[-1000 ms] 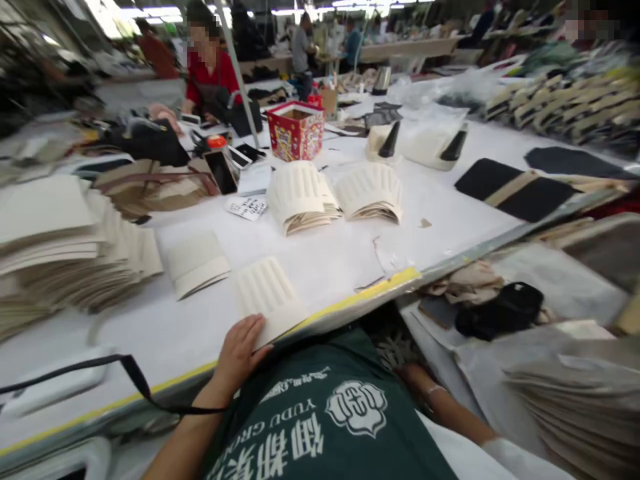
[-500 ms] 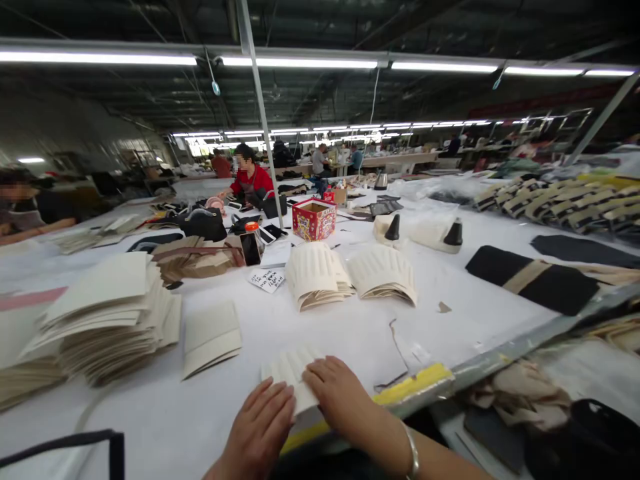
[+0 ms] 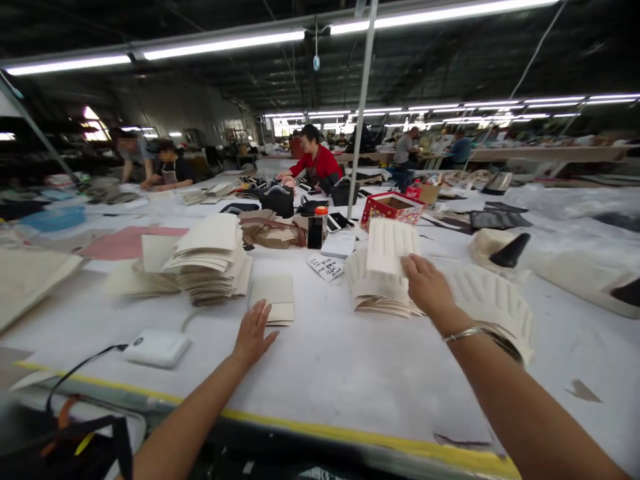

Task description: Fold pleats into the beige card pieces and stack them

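Observation:
My right hand (image 3: 425, 283), a bangle at its wrist, grips a cream ribbed fabric panel (image 3: 393, 243) by its right side. The panel is over a curved stack of similar panels (image 3: 373, 290); whether it touches the stack I cannot tell. A second ribbed stack (image 3: 487, 300) lies to the right, partly behind my forearm. My left hand (image 3: 254, 333) has its fingers spread at the near edge of a small pile of flat cream panels (image 3: 275, 293). A taller stack of cream panels (image 3: 213, 257) stands beyond it to the left.
A white power bank (image 3: 157, 348) with a black cable lies at the left front. Behind the stacks are a handwritten card (image 3: 326, 267), a phone (image 3: 315, 232) and a red box (image 3: 393, 208). A pole (image 3: 363, 113) rises there. Co-workers sit across the table.
My view has swung left. My hands have separated: the right carried a ribbed panel from the table's front to the stack, and the left moved to the small flat pile.

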### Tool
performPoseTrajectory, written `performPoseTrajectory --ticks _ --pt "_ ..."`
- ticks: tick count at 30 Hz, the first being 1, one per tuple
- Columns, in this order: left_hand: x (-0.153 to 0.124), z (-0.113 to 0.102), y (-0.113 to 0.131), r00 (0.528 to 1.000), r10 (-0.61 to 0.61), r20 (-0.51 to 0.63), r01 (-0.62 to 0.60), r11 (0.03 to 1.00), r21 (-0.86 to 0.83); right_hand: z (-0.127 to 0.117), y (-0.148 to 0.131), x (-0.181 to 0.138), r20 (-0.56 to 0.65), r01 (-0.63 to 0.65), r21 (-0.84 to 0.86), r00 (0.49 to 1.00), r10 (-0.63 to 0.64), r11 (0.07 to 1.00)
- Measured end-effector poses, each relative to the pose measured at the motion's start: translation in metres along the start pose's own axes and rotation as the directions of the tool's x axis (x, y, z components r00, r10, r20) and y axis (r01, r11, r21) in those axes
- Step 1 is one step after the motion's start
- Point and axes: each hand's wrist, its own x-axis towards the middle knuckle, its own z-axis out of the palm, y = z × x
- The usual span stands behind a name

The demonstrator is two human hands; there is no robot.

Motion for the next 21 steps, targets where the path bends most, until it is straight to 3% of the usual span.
performPoseTrajectory --ticks 2,6,9,13,15,18,19,21 --pt "0.009 0.014 -0.008 0.987 -0.065 0.149 0.063 0.998 0.022 0.021 -0.007 -0.009 0.129 -0.001 -0.033 0.992 0.005 0.999" --pt "0.023 0.023 -0.015 0.941 -0.053 0.333 0.052 0.999 0.011 0.024 -0.054 -0.041 0.135 0.068 0.088 0.988 -0.08 0.994" --pt "0.027 0.02 -0.017 0.929 0.038 0.368 -0.031 0.999 -0.025 0.024 -0.108 -0.076 0.184 0.137 0.282 0.963 -0.194 0.949" --pt "0.033 0.014 -0.02 0.936 0.079 0.343 -0.07 0.997 -0.041 0.052 -0.162 -0.119 0.259 0.103 0.482 0.932 -0.253 0.87" --pt "0.038 0.008 -0.02 0.949 0.067 0.307 -0.06 0.998 -0.033 0.069 -0.171 -0.128 0.252 0.02 0.548 0.949 -0.187 0.836" --pt "0.038 -0.005 -0.007 0.972 0.043 0.231 -0.038 0.999 -0.024 0.081 -0.163 -0.125 0.227 -0.166 0.632 0.974 0.024 0.757" --pt "0.033 -0.009 0.003 0.976 0.08 0.201 -0.075 0.997 -0.031 0.079 -0.158 -0.123 0.216 -0.217 0.65 0.972 0.096 0.728" --pt "0.013 -0.018 0.03 0.949 0.267 0.166 -0.258 0.963 -0.077 0.067 -0.148 -0.124 0.17 -0.241 0.671 0.97 0.172 0.701"
